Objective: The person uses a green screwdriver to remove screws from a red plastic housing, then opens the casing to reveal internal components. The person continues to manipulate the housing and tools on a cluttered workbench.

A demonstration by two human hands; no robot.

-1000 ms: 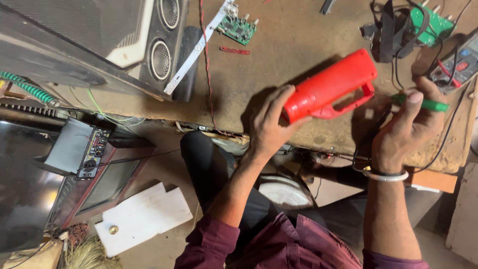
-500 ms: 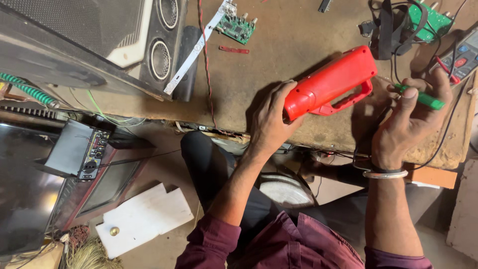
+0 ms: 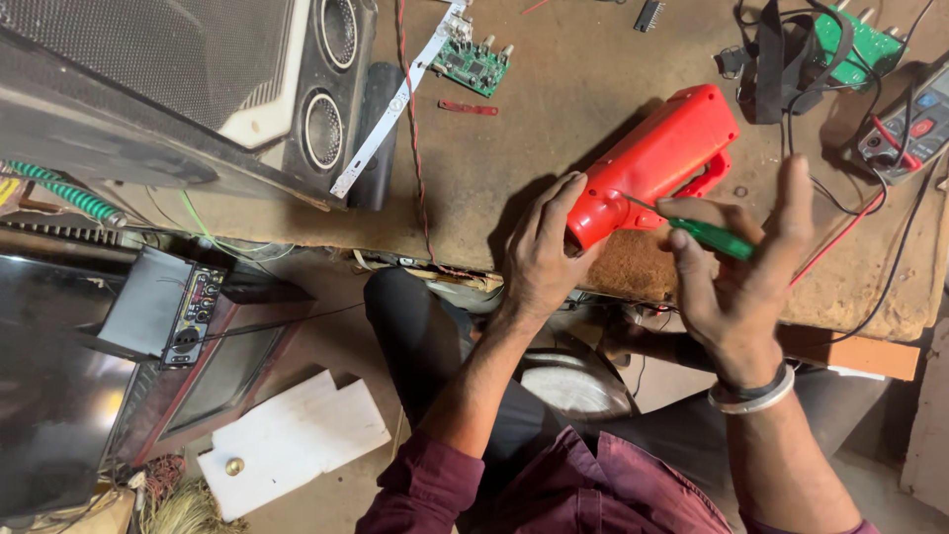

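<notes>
A red plastic torch-like device with a handle (image 3: 660, 158) lies tilted on the brown workbench (image 3: 554, 109). My left hand (image 3: 539, 252) grips its near end at the bench edge. My right hand (image 3: 736, 282) holds a green-handled screwdriver (image 3: 717, 237); its thin metal tip touches the red device's near end. A pale bangle sits on my right wrist.
A speaker cabinet (image 3: 297, 109) and a white strip stand at the left of the bench. Green circuit boards (image 3: 474, 64), a multimeter (image 3: 905, 129) with red and black leads, and a black strap lie at the back. An old television set (image 3: 119, 386) and a white board (image 3: 292, 445) sit on the floor.
My right hand has swung the screwdriver left, bringing its tip onto the red device's near end. My left hand keeps its grip on the device.
</notes>
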